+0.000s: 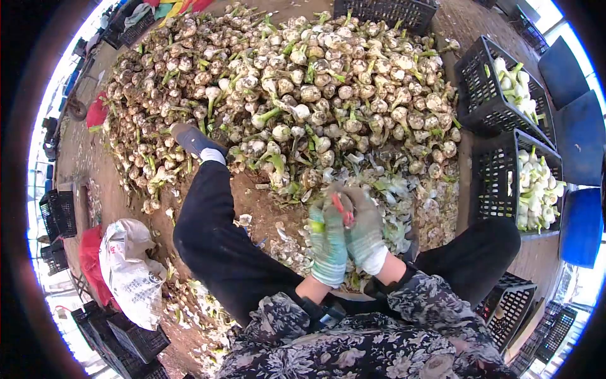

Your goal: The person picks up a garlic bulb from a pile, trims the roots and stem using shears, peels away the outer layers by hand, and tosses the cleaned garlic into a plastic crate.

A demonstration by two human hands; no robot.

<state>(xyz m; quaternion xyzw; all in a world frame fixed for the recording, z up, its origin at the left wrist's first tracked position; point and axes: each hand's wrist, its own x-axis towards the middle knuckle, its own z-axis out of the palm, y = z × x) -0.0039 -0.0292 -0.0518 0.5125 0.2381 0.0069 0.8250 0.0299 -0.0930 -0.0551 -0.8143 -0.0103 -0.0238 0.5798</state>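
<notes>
Both my hands wear pale green and white work gloves and meet in front of my lap, over a litter of peelings. My left hand [327, 246] is closed, and a bright yellow-green garlic stalk [317, 226] pokes out at its outer side; the bulb is hidden. My right hand [366, 230] is closed around a red-handled tool [347, 216], whose working end is blurred and covered by the gloves. Just beyond the hands rises a large heap of garlic bulbs [309, 93], soil-stained, many with short green stalks. Loose garlic skins [392, 189] lie at its near edge.
Black crates [483, 183] at the right hold cleaner white garlic [536, 183]; blue barrels [581, 221] stand behind them. A white sack [129, 259] and a red bag [91, 262] lie at the left. My foot [189, 139] rests against the heap. More black crates [136, 338] are stacked lower left.
</notes>
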